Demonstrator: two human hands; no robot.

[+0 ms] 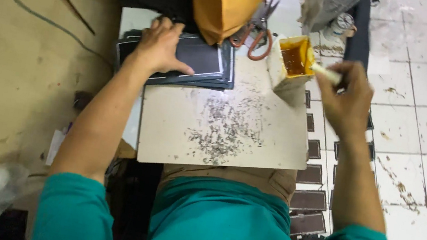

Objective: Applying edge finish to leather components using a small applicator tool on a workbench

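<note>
While the left hand (159, 48) lies flat, fingers spread, on the stack of dark flat pieces (199, 63) at the far edge of the board (223, 133), we judge those pieces light, thin and bendable, best gripped by an edge. Our right hand (345, 98) has its fingers closed around a pale brush handle (326, 72) dipped into the yellow glue tub (294, 58).

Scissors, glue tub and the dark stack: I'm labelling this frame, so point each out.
Scissors (254, 36), head view, on the orange handles.
Glue tub (294, 58), head view, on the amber glue inside.
Dark stack (207, 59), head view, on the top sheet's face.
</note>
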